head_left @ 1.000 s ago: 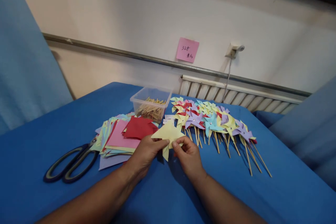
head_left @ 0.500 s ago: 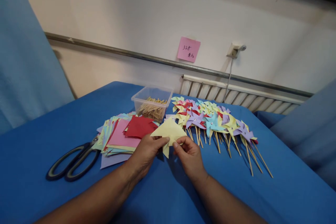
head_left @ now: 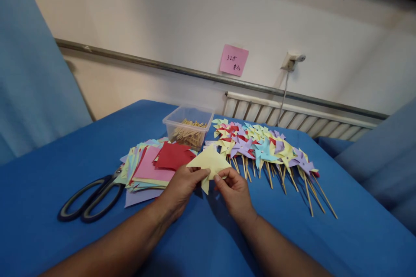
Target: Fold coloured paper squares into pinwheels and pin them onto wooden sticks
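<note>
While you lean over the blue table (head_left: 48, 181), both of your hands meet at its middle on a pale yellow paper piece (head_left: 209, 162), folded into a pointed shape and lifted just off the cloth. Your left hand (head_left: 182, 188) pinches the paper's lower left edge between thumb and fingers, closed narrowly on it; your right hand (head_left: 234, 190) pinches the lower right edge the same way, and the two thumbs sit close together with a hanging flap of the paper between them. Taking that yellow piece as your landmark: just to its left lies a fanned stack of coloured paper squares (head_left: 149, 169), a red sheet on top, touching the left hand's knuckles. Farther left of the piece, black-handled scissors (head_left: 89, 201) lie flat. Behind the piece stands a clear plastic tub of wooden sticks (head_left: 188, 127). To its right, and reaching back beside the tub, spreads a row of finished paper pinwheels on sticks (head_left: 269, 151). Well behind, on the wall, hangs a pink sticky note (head_left: 233, 59).
</note>
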A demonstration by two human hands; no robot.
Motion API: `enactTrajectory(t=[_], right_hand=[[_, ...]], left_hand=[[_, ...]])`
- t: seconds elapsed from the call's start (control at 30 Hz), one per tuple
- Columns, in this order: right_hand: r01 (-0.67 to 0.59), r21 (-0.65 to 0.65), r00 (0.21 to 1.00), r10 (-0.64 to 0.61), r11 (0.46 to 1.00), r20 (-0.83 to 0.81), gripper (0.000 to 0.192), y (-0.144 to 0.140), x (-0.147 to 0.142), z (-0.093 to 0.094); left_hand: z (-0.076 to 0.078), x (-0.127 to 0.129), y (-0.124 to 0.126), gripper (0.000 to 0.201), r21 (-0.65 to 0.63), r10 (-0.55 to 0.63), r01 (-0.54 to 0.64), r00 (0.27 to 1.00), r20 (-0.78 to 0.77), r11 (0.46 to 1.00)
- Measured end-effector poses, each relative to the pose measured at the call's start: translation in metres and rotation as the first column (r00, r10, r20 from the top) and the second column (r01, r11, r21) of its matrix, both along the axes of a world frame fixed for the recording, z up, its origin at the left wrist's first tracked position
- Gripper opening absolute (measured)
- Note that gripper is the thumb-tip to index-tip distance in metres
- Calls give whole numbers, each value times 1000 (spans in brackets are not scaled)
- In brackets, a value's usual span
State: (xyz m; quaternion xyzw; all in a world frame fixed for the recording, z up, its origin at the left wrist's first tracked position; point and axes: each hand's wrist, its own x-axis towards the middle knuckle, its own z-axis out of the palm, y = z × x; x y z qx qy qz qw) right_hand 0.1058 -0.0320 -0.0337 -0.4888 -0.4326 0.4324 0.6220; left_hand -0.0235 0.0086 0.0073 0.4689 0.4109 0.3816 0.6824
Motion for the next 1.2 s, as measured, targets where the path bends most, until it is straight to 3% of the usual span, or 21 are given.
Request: enactTrajectory(t=[0.37,1.2], right_hand=[[11,-1,999,-11,1000,35,26,-1,2,2],[8,18,1000,-7,1000,-30,29,3,1,-2]], left_hand=[[-6,0,2,16,-25,-9,10,999,30,1000],[1,-1,0,19,-63,0,3,999,51,998]])
